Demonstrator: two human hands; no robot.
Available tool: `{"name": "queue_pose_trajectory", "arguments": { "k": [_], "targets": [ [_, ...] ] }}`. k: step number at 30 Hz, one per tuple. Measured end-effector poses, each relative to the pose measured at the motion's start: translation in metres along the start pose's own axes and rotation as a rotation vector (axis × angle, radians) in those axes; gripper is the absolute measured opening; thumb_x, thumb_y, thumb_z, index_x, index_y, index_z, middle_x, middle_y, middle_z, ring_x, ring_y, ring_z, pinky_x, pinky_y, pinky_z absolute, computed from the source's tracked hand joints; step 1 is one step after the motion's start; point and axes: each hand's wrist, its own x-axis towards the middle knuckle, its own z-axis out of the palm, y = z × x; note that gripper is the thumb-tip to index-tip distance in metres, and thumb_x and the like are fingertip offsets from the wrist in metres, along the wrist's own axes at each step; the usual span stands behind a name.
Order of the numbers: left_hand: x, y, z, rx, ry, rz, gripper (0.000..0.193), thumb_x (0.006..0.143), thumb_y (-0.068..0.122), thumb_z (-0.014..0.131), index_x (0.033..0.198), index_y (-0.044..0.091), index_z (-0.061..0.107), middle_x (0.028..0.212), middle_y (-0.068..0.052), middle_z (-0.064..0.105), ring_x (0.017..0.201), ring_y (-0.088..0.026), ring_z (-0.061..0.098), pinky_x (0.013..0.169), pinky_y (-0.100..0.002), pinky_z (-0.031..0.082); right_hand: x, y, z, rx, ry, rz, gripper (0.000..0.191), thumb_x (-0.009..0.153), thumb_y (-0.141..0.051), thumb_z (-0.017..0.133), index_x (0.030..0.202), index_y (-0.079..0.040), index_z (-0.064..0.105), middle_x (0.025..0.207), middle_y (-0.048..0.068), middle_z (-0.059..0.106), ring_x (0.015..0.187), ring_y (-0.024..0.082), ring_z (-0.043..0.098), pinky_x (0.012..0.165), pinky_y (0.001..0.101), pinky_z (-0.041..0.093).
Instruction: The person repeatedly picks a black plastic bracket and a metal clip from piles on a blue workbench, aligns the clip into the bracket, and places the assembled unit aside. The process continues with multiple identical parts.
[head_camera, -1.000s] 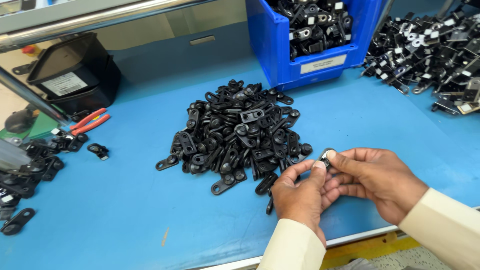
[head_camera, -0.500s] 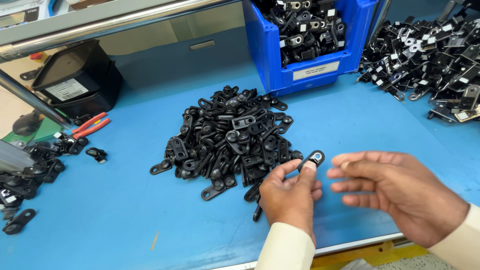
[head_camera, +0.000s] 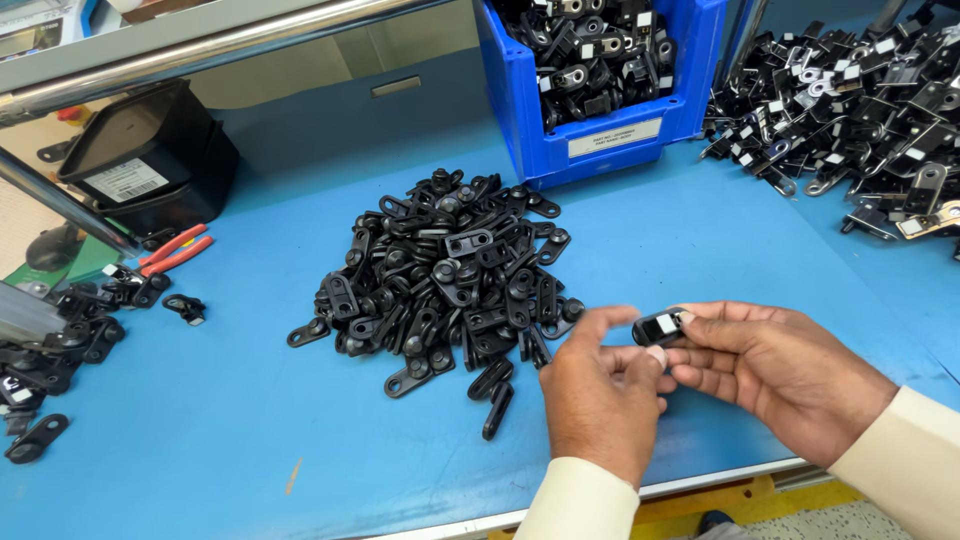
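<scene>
My right hand (head_camera: 780, 375) pinches a small black plastic part (head_camera: 657, 326) with a white patch between thumb and forefinger. My left hand (head_camera: 600, 395) is right beside it, thumb raised and fingertips touching the right hand's fingers under the part; it grips nothing that I can see. Both hands hover over the blue table (head_camera: 250, 440) near its front edge. Just left of them lies a heap of black plastic clips (head_camera: 445, 275).
A blue bin (head_camera: 610, 125) full of black parts stands at the back. More black parts with white labels (head_camera: 860, 110) are piled at the far right. A black box (head_camera: 150, 160), red-handled pliers (head_camera: 175, 250) and loose clips (head_camera: 60, 330) lie at the left.
The black part has passed from my left hand's fingertips to my right hand. Both hands have come back together beside the heap.
</scene>
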Motion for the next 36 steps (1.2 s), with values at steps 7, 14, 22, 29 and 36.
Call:
{"name": "queue_pose_trajectory", "arguments": {
  "k": [7,14,22,29,36],
  "targets": [
    [-0.009,0.005,-0.006,0.452,0.073,0.385,0.01,0.088,0.014,0.074,0.097,0.012,0.079,0.077,-0.012,0.075,0.068,-0.027,0.073,0.064,-0.039,0.057,-0.009,0.009,-0.014,-0.054,0.02,-0.065,0.034,0.1,-0.013,0.057,0.13,0.001,0.066,0.106,0.014,0.072,0.096,0.024,0.07,0.086,0.0381,0.059],
    [-0.019,-0.015,-0.027,0.415,-0.072,0.153,0.017,0.086,0.015,0.074,0.103,0.012,0.077,0.084,-0.01,0.077,0.074,-0.025,0.075,0.071,-0.036,0.06,-0.053,0.041,-0.041,-0.429,-0.172,-0.298,0.034,0.101,-0.013,0.058,0.13,0.001,0.068,0.108,0.014,0.073,0.096,0.026,0.071,0.086,0.0392,0.059],
    [-0.024,-0.026,-0.035,0.462,-0.118,0.03,0.012,0.09,0.012,0.07,0.1,0.011,0.077,0.085,-0.01,0.077,0.073,-0.022,0.075,0.073,-0.035,0.06,-0.046,0.072,-0.025,-0.834,-0.337,-0.632,0.031,0.099,-0.016,0.062,0.126,-0.003,0.07,0.107,0.013,0.074,0.093,0.024,0.072,0.083,0.0377,0.059],
    [-0.021,-0.025,-0.036,0.354,-0.142,-0.121,0.011,0.092,0.01,0.068,0.1,0.011,0.075,0.081,-0.005,0.076,0.074,-0.016,0.077,0.072,-0.031,0.062,-0.048,0.047,-0.024,-0.98,-0.272,-0.782,0.03,0.097,-0.018,0.066,0.123,-0.006,0.073,0.105,0.011,0.074,0.09,0.023,0.072,0.081,0.0363,0.06],
    [-0.016,-0.018,-0.03,0.479,-0.083,-0.094,0.013,0.089,0.01,0.07,0.101,0.013,0.077,0.084,-0.003,0.077,0.077,-0.016,0.074,0.074,-0.031,0.059,-0.013,0.008,-0.06,-1.15,0.145,-1.037,0.028,0.095,-0.02,0.069,0.12,-0.009,0.075,0.104,0.01,0.075,0.086,0.021,0.073,0.079,0.0349,0.06]
  ]
}}
